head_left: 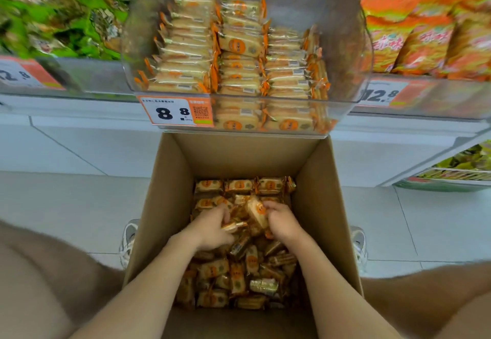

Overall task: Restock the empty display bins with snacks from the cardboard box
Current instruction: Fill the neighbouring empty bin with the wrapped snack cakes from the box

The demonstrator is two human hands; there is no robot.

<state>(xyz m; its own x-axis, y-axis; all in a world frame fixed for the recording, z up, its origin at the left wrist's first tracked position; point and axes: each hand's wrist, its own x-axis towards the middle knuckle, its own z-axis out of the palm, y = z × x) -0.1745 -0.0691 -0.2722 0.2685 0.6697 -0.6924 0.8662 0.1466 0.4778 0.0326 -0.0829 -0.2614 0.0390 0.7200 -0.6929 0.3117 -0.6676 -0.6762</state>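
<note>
Left grip (212, 228) is deep in the cardboard box (170, 192), its fingers curled round a flat packet (235, 225) trapped under the thumb. Right grip (281, 223), just beside it, pinches a tilted packet (256, 213) with an orange disc on its wrapper. The two packets meet between the grips. Beneath and all around them lies the loose heap of snack packets (239, 272) that covers the box bottom, with a tidier row against the wall beyond the fingertips. Outside the box, level with the wrists, a shoe (128, 240) stands on the tiled floor (66, 206) at each side. Above and beyond the grips hangs the clear display bin (345, 46), part filled with rows of the same packets, with a price tag (175, 111) on its front.
</note>
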